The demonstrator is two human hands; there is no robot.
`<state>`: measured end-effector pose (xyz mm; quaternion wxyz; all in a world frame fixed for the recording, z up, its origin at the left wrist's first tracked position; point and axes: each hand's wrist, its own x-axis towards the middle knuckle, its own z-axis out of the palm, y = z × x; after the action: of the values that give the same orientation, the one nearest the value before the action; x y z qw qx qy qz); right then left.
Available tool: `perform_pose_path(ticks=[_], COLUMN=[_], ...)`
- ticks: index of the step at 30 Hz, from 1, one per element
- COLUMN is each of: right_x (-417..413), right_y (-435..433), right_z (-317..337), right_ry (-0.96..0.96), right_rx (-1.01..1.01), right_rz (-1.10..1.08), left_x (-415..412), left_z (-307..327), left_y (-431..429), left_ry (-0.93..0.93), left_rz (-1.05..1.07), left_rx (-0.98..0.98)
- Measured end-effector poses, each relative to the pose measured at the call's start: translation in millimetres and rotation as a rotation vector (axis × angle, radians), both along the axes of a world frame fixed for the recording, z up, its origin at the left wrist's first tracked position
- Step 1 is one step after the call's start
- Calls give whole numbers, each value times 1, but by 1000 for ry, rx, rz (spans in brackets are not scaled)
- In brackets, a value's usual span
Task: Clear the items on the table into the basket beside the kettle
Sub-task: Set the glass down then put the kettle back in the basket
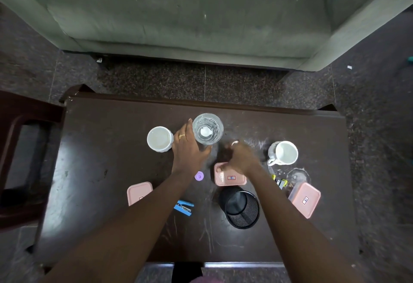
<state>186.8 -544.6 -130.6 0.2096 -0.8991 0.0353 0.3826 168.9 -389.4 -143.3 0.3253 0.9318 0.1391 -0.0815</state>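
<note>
- so the dark table (89, 171) is carrying a whole spread; the basket and kettle from the task aren't showing anywhere in this view, so I can't say which way things are heading
- well out to the left of the left hand, a pink lidded box (139, 192) is lying flat near the forearm; nobody's touching it
- just left of that hand a white cup (160, 138) is standing upright and looking empty; almost brushing the knuckles
- the left hand (187, 148) is wrapping around the near side of the clear glass (207, 129), fingers curled against its wall; looks like a proper side grip so it stays upright when it's lifted, though I can't tell how tight
- below that wrist, a little purple cap (199, 175) and a blue stapler (183, 208) are sitting loose
- the right hand (240, 156) is blurry, fingers bent down over the far edge of the middle pink box (230, 177); touching or pinching it, can't tell which
- under the right forearm a black mesh pen cup (242, 210) is standing open
- right of that hand: a white mug (283, 153), some small clutter I can't make out, and another pink box (305, 200) lying tilted
- my guess is she's going two at a time
</note>
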Motion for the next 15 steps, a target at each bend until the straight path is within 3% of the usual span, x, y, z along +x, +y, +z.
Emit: perform_pose_path(ticks=[3,5,11,15], right_x=[20,31,51,57], right_y=[14,26,43,42], right_z=[21,30,29,30], right_ry=[-99,-99,-133,-160], right_rx=[291,385,246,220], right_rz=[-294,-303,-13,51], left_x=[1,2,5,8], left_z=[-1,-1,-2,-4], left_y=[1,2,5,5], left_ry=[-31,-36,-25,-23], left_rz=[33,25,-3,0], left_rx=[5,-4,9,23])
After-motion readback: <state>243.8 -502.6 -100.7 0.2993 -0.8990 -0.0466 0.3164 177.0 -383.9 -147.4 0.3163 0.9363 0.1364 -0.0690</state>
